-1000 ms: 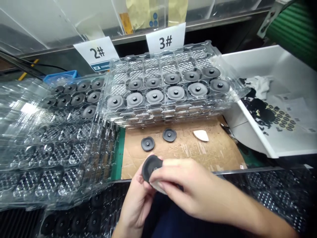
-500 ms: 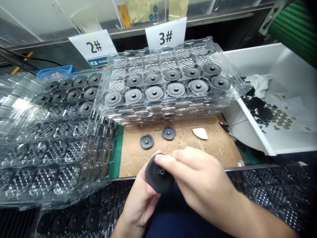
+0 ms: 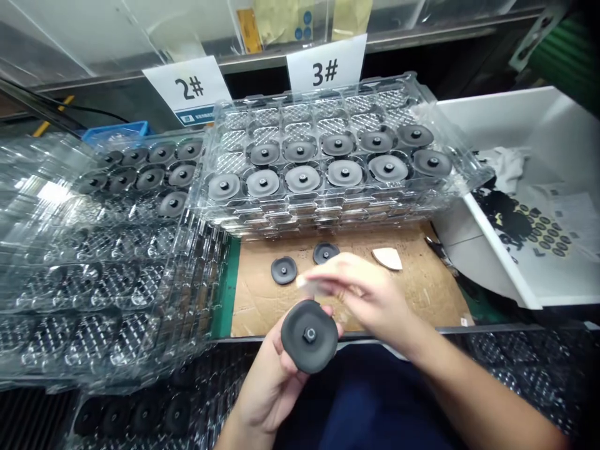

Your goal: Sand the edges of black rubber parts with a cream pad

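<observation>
My left hand holds a black rounded disc-shaped part from below and behind, its raised centre hub facing up. Just above that part is my right hand, blurred, with its fingers drawn together. A pale, smeared patch shows at its fingertips; I cannot make out what it is. On the cardboard lie two like parts: one black disc to the left and another disc partly behind my right hand. A white wedge-shaped piece lies to their right.
A stack of clear trays holds rows of black discs behind the cardboard. More clear trays stand at the left. On the right is a white bin with black scraps and a sticker sheet. Signs reading 2# and 3# hang behind.
My right hand has lifted off the held disc and moved up and away from it. The disc in my left hand has turned so its hub shows fully. The view has shifted slightly.
</observation>
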### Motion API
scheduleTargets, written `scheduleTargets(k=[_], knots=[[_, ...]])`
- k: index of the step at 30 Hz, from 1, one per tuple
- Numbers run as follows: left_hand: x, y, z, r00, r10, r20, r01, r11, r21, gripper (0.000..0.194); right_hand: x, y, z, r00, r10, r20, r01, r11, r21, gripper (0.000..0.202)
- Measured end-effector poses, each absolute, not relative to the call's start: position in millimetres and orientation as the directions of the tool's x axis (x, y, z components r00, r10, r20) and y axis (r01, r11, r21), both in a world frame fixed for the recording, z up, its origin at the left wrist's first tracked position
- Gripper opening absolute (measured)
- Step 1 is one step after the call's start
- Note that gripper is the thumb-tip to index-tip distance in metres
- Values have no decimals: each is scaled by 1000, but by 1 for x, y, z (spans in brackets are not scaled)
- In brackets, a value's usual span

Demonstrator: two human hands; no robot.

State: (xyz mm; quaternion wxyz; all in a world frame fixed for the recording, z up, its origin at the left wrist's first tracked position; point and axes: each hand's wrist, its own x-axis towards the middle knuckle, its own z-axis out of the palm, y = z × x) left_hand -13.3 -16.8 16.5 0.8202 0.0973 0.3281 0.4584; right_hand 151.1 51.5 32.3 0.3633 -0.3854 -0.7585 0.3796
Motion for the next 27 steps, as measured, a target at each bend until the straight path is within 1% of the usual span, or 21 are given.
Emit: scheduleTargets(k=[1,2,3,4,6,8,11,13,15,17,18,19,20,21,22,23,25,26,27], knots=[[-15,-17,17,393,813,-430,-702,567,431,62,156,53,20,-363,919,153,395,301,-868,24],[-16,-17,18,404,810,-424,-716,569,405,62,161,52,6,-307,948,77,462,219,-860,23],[-17,-17,18,402,809,-428,-730,566,383,61,164,48,-9,-290,957,26,505,176,-845,22],[-19,-17,17,401,808,-433,-741,563,365,59,166,42,-24,-308,951,-2,526,168,-833,21],[-20,-18,13,408,799,-442,-757,567,325,54,166,25,-53,-344,939,-3,534,193,-823,19],[-20,-19,8,418,780,-466,-772,575,270,54,163,10,-75,-345,939,5,541,203,-817,20],[-18,-19,5,405,760,-509,-794,568,216,53,162,7,-86,-335,942,8,542,199,-816,20],[-17,-19,5,399,763,-509,-797,563,218,52,164,18,-74,-332,943,2,539,191,-820,19],[-16,-19,7,405,772,-490,-789,565,239,55,165,30,-47,-291,957,2,543,167,-823,19],[-15,-19,9,405,785,-469,-784,562,263,58,162,38,-11,-256,964,74,526,203,-826,22],[-13,-19,11,396,789,-469,-783,557,276,58,159,38,8,-270,952,145,502,267,-823,23],[-12,-19,12,381,791,-479,-780,553,293,56,154,38,25,-351,892,286,432,425,-795,25],[-10,-19,13,359,790,-496,-771,551,319,52,149,36,40,-474,791,386,350,572,-742,26],[-8,-19,14,331,790,-516,-758,548,353,46,144,35,52,-558,706,436,287,657,-697,26],[-7,-20,14,304,791,-531,-741,547,390,42,139,33,61,-626,651,429,268,696,-666,26],[-6,-20,14,279,795,-539,-726,542,423,41,136,31,66,-649,664,373,321,683,-657,25],[-7,-22,14,236,818,-525,-719,511,472,44,132,30,70,-569,784,249,538,584,-608,25],[-7,-22,14,220,825,-521,-721,497,483,45,131,30,69,-531,814,236,609,560,-562,25],[-7,-22,14,208,828,-521,-722,489,489,45,130,31,68,-532,799,280,604,590,-535,25]])
